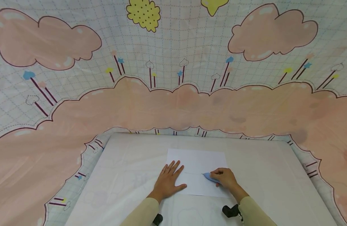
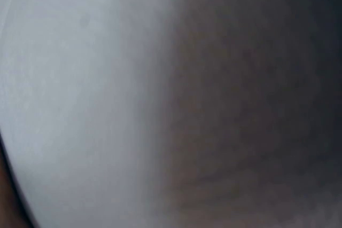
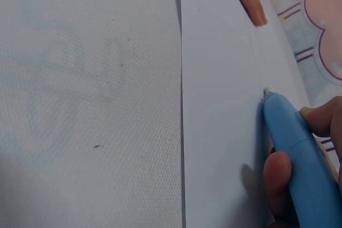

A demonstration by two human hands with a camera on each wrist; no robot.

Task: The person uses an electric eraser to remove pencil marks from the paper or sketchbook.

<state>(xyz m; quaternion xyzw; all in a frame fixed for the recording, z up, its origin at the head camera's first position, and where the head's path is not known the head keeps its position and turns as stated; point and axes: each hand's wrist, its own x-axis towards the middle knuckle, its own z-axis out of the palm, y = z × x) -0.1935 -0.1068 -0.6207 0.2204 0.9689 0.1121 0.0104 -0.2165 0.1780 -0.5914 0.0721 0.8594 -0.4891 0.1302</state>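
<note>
In the lower middle of the head view, a sheet of paper (image 1: 198, 160) lay on a white table (image 1: 119, 175), with a faint line (image 1: 191, 173) running across it. The left hand (image 1: 168, 181) lay flat over the paper's left side, its fingers spread and pointing up the frame, its thumb out to the right; it gripped nothing. On the paper's right side, the right hand (image 1: 225, 179) pinched a blue tool (image 1: 211, 177) between thumb and curled fingers, the tip pointing left at the end of the line. The right wrist view showed the tool rising from the lower right corner to a small tip right of centre, over the paper; whether it touched could not be told. Fingers of the left hand showed at its top edge. The left wrist view was too blurred to read. Pale sleeves (image 1: 143, 211) entered the head view from the bottom, and a cloud-patterned cloth (image 1: 190, 110) filled the upper part.
</note>
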